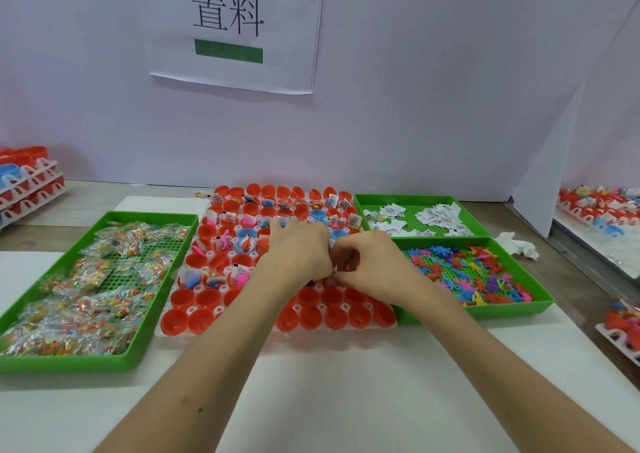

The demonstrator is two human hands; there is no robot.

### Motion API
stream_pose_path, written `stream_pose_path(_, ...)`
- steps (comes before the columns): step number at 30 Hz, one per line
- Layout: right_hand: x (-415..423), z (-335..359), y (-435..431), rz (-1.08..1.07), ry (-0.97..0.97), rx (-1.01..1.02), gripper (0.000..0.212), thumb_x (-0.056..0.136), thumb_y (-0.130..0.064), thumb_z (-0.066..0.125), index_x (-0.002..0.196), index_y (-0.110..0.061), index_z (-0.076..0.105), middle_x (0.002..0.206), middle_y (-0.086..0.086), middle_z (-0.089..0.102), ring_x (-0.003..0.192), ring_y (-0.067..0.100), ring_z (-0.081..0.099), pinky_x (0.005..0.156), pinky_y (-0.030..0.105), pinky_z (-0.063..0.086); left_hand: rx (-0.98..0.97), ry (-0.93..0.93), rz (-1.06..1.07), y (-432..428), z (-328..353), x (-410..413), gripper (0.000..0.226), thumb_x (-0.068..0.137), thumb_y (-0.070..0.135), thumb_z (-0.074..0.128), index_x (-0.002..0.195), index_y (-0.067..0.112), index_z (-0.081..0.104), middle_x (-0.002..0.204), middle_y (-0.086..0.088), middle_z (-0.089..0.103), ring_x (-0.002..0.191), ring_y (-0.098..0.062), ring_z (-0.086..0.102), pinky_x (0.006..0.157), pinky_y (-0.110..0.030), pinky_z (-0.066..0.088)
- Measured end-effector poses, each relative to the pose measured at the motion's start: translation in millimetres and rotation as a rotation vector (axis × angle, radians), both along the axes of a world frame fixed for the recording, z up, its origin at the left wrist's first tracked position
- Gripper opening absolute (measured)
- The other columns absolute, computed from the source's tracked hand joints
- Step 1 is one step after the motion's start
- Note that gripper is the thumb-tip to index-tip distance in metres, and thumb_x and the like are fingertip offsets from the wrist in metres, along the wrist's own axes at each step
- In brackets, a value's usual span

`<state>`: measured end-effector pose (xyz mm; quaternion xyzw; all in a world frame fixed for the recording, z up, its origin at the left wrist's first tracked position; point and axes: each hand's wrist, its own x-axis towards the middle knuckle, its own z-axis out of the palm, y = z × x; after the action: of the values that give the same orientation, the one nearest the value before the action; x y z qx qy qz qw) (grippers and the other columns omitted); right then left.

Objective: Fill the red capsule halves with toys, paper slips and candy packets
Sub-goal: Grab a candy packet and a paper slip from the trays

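Note:
A white rack (341,328) of red capsule halves (313,315) lies in the middle. The far rows hold toys, slips and candy; the two nearest rows look empty. My left hand (298,250) hovers palm down over the rack's centre with its fingers curled, and a small dark toy piece (310,283) pokes out under its palm. My right hand (372,262) is beside it, touching it, fingers curled toward the left palm; what they pinch is hidden. The left green tray (104,361) holds candy packets (86,296). The right trays hold paper slips (433,217) and coloured toys (467,276).
Stacked racks of capsule halves (27,182) stand at the far left. More filled racks (599,206) sit at the right edge, and another rack (620,328) is lower right. A crumpled white tissue (517,246) lies beside the toy tray. A white partition with a paper sign (228,26) closes off the back.

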<state>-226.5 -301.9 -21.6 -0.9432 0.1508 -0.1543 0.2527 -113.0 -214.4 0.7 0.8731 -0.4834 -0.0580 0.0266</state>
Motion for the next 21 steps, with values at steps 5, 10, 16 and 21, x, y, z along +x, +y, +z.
stream_pose_path(5, -2, -3, 0, -0.012, -0.017, -0.015, 0.029, 0.071, -0.018, 0.086, 0.072, -0.037, 0.064, 0.067, -0.022, 0.064, 0.067, -0.005, 0.06, 0.061, 0.01, 0.045, -0.093, 0.028, 0.004, 0, -2, 1, 0.024, 0.086, 0.014, 0.064, 0.105, 0.026, 0.073, 0.074, 0.007, 0.051, 0.09, -0.02, 0.044, 0.113, -0.051, 0.022)
stream_pose_path(10, -1, -4, -2, -0.031, -0.052, -0.072, 0.036, 0.071, -0.014, 0.079, 0.067, -0.037, 0.051, 0.066, -0.011, 0.059, 0.062, 0.002, 0.054, 0.057, 0.014, 0.042, -0.126, 0.058, -0.027, 5, 2, 3, 0.025, 0.084, 0.012, 0.067, 0.103, 0.028, 0.073, 0.088, 0.005, 0.059, 0.091, -0.019, 0.046, 0.109, -0.05, 0.025)
stream_pose_path(16, -4, 1, -3, -0.032, -0.01, -0.013, 0.017, 0.074, -0.027, 0.085, 0.075, -0.027, 0.068, 0.072, -0.008, 0.065, 0.062, 0.0, 0.053, 0.058, 0.017, 0.043, -0.152, 0.162, -0.07, 17, 15, 3, 0.029, 0.087, 0.014, 0.072, 0.11, 0.031, 0.071, 0.079, 0.012, 0.053, 0.102, -0.021, 0.056, 0.109, -0.049, 0.032)
stream_pose_path(21, -16, 11, 0, -0.057, -0.073, 0.028, 0.014, 0.082, -0.039, 0.079, 0.077, -0.028, 0.07, 0.07, -0.01, 0.066, 0.063, -0.001, 0.055, 0.06, 0.014, 0.044, -0.394, 0.345, -0.106, 48, 29, 13, 0.013, 0.091, 0.023, 0.07, 0.102, 0.029, 0.072, 0.092, 0.002, 0.067, 0.067, -0.002, 0.051, 0.064, -0.023, 0.044)
